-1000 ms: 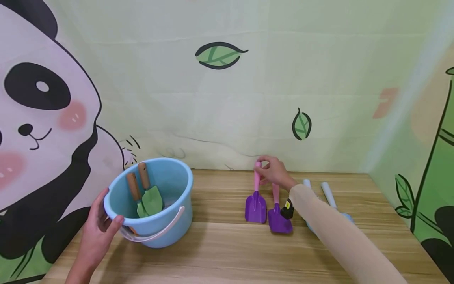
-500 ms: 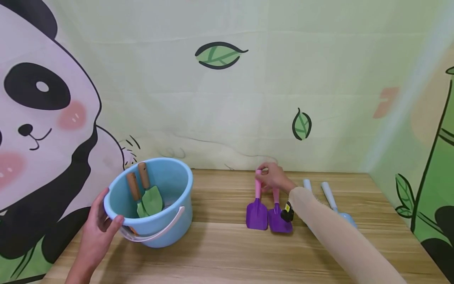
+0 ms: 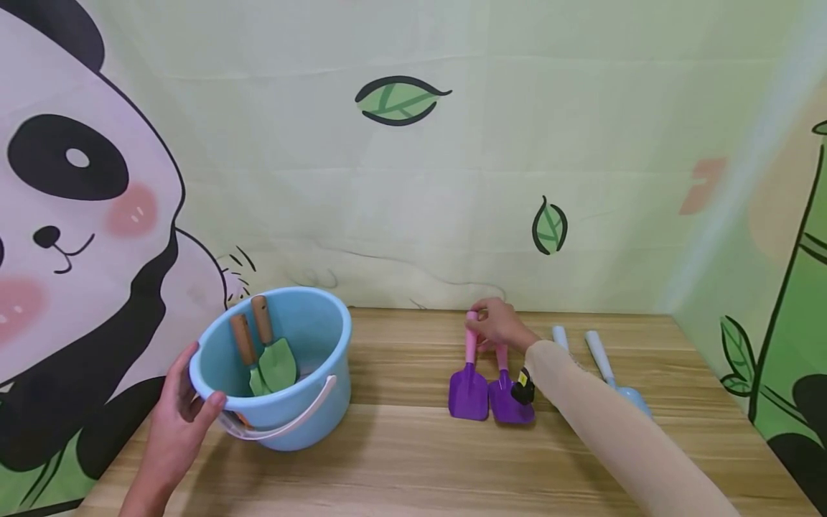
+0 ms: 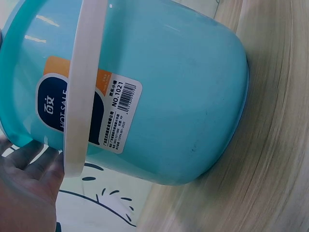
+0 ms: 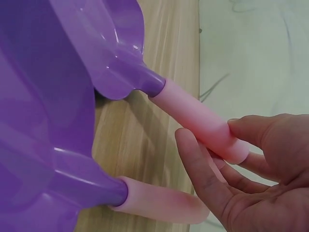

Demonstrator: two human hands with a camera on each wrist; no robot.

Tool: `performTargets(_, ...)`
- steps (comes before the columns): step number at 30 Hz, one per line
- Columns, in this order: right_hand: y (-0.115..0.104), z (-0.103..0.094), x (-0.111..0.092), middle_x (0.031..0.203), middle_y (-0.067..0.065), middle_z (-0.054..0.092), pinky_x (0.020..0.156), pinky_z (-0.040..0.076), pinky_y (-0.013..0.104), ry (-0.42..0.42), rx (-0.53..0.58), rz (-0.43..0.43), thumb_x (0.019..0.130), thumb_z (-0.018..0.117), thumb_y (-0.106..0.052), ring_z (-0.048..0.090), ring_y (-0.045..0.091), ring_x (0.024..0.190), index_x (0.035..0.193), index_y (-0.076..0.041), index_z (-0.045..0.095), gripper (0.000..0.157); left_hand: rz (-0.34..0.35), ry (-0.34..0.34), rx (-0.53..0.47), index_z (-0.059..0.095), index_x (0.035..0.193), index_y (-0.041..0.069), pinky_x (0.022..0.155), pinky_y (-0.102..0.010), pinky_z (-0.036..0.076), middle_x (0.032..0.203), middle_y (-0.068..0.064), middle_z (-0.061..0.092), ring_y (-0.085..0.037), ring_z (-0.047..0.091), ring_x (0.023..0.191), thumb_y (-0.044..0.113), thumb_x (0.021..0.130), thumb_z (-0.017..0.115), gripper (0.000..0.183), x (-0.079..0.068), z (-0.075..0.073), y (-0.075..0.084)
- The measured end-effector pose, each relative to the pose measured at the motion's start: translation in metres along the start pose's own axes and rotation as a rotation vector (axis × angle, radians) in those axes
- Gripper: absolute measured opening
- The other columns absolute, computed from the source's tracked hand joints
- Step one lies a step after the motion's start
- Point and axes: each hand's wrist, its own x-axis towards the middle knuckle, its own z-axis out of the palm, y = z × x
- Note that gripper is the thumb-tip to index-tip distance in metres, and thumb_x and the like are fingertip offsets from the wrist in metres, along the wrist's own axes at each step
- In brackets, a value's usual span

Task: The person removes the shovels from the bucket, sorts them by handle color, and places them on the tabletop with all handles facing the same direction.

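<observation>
A pale green backdrop (image 3: 614,129) printed with a panda (image 3: 84,280) rises behind a wood-grain counter (image 3: 400,459); on the counter's left stands a light blue bucket (image 3: 331,415), white bail (image 4: 84,87) hanging in front; the left-hand grip (image 3: 181,413) holds the bucket's rim; the right-hand grip (image 3: 500,323) pinches the pink handle, near its end, of the left purple shovel (image 3: 468,395), which is to the bucket's right; the right purple shovel (image 3: 507,408) is just beside it; two light blue shovels (image 3: 632,396) lie farther right, one partly behind the beige sleeve (image 3: 620,424); two green trowels (image 3: 279,366) with wooden handles lean inside the bucket; a printed sticker (image 4: 118,113) on its wall reads "NO.1021".
</observation>
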Motion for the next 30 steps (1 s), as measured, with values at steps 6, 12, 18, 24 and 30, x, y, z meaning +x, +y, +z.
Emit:
performTargets(6, 0.0, 0.0001, 0.0009, 0.094, 0.022, 0.07, 0.063, 0.063, 0.044, -0.016, -0.053, -0.013, 0.099, 0.064, -0.005, 0.073, 0.034, 0.066, 0.14, 0.009, 0.054, 0.045, 0.003, 0.001, -0.006, 0.013, 0.165, 0.029, 0.099, -0.013, 0.041, 0.164, -0.014, 0.028, -0.039, 0.037, 0.143, 0.01, 0.102, 0.063, 0.083, -0.0006, -0.0001, 0.0002)
performTargets(12, -0.0008, 0.0009, -0.0001, 0.093, 0.023, 0.071, 0.061, 0.062, 0.043, -0.019, -0.095, -0.021, 0.098, 0.064, -0.005, 0.073, 0.035, 0.064, 0.139, 0.011, 0.054, 0.045, 0.008, -0.001, -0.01, 0.013, 0.165, 0.031, 0.098, -0.011, 0.041, 0.164, -0.015, 0.028, -0.037, 0.037, 0.143, 0.01, 0.102, 0.063, 0.083, -0.0004, -0.0003, -0.0002)
performTargets(18, -0.0009, 0.0025, 0.0019, 0.1, 0.025, 0.069, 0.058, 0.062, 0.04, -0.009, -0.14, -0.02, 0.097, 0.065, -0.004, 0.072, 0.033, 0.062, 0.135, 0.009, 0.057, 0.042, 0.001, -0.002, -0.007, 0.013, 0.166, 0.028, 0.099, -0.013, 0.041, 0.165, -0.014, 0.028, -0.041, 0.036, 0.143, 0.011, 0.102, 0.063, 0.083, 0.0001, -0.0004, 0.0007)
performTargets(24, -0.0017, 0.0053, 0.0043, 0.105, 0.026, 0.067, 0.058, 0.062, 0.038, -0.011, -0.197, -0.016, 0.096, 0.064, -0.004, 0.072, 0.03, 0.063, 0.137, 0.008, 0.056, 0.043, -0.006, -0.004, -0.002, 0.012, 0.165, 0.029, 0.099, -0.013, 0.041, 0.165, -0.014, 0.028, -0.043, 0.036, 0.143, 0.012, 0.102, 0.063, 0.083, 0.0007, -0.0004, 0.0011)
performTargets(30, -0.0056, 0.0063, 0.002, 0.094, 0.021, 0.067, 0.057, 0.061, 0.037, -0.015, -0.255, -0.017, 0.095, 0.063, -0.004, 0.071, 0.03, 0.062, 0.136, 0.009, 0.056, 0.044, -0.006, -0.008, -0.005, 0.012, 0.165, 0.032, 0.099, -0.012, 0.04, 0.165, -0.014, 0.027, -0.042, 0.035, 0.143, 0.012, 0.102, 0.063, 0.083, 0.0004, -0.0007, 0.0004)
